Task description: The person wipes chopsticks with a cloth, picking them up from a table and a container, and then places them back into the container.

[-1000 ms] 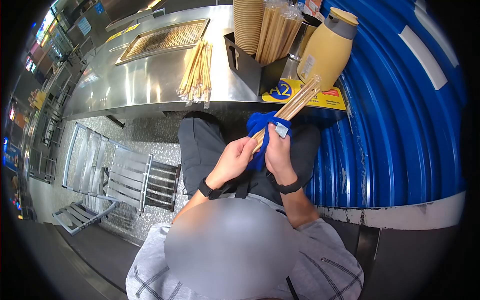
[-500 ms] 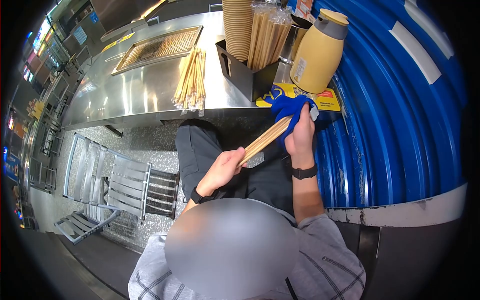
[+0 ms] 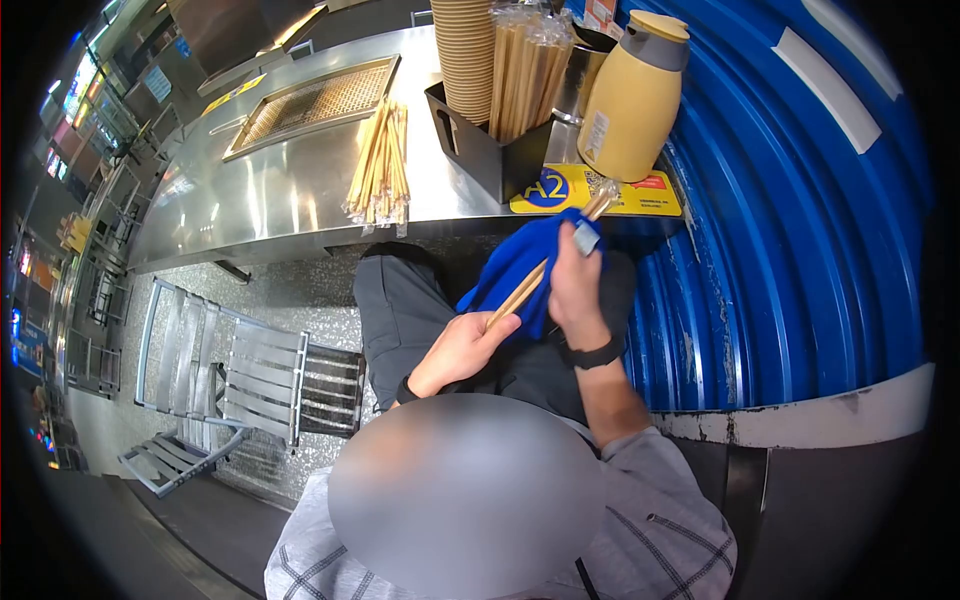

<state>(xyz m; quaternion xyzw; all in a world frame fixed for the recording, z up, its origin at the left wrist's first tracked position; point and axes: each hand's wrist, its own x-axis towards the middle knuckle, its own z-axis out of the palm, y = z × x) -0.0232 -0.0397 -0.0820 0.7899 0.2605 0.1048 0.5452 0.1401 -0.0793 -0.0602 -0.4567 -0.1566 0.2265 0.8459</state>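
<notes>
The blue cloth (image 3: 503,266), clasped in the right hand (image 3: 577,292), has been drawn back, exposing tips of chopsticks (image 3: 519,296) gripped by the left hand's (image 3: 462,346) closed fingers.

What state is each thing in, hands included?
Left hand, gripping held chopsticks
Right hand, gripping blue cloth
Held chopsticks, middle covered by cloth
Blue cloth, bunched
Table chopsticks, lying piled
Black holder, upright, loaded
Holder chopsticks, standing
Cups, stacked
Yellow jug, upright, lid on
Chair, standing

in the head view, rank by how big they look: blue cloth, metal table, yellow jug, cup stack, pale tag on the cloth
1. Metal table
2. Yellow jug
3. Blue cloth and cup stack: too close to rank
4. Pale tag
</notes>
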